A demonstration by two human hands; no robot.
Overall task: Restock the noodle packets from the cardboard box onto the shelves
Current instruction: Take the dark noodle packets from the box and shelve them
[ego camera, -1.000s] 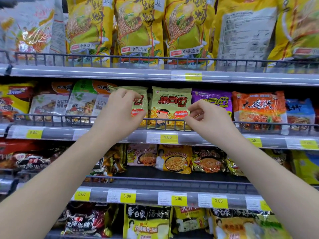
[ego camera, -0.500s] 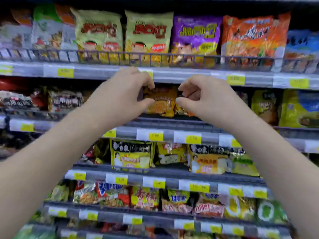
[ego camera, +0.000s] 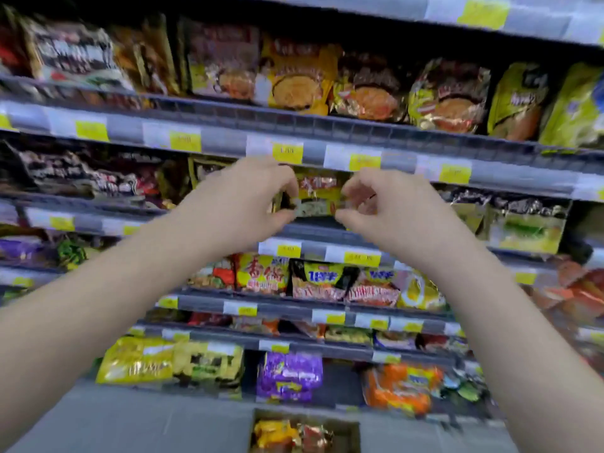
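My left hand (ego camera: 248, 204) and my right hand (ego camera: 389, 210) are raised side by side in front of the middle shelves, fingers half curled with thumb and fingertips apart, and nothing in them. Between them, further back on its shelf, shows a yellow and red noodle packet (ego camera: 318, 194); the blur hides whether any fingertip touches it. The cardboard box (ego camera: 353, 434) sits open on the floor at the bottom centre, with yellow and red packets (ego camera: 287, 434) inside. The shelves (ego camera: 327, 129) carry rows of noodle packets behind wire rails.
Yellow price tags (ego camera: 287, 152) line every shelf edge. The lowest shelf holds yellow (ego camera: 140, 361), purple (ego camera: 289, 374) and orange packets (ego camera: 402, 387). Grey floor (ego camera: 147, 426) lies to the left of the box. The whole view is motion-blurred.
The view has tipped downward past several shelves, and the box has come into sight. Both hands left the packet on the upper shelf and came down empty, keeping the same half-curled pose.
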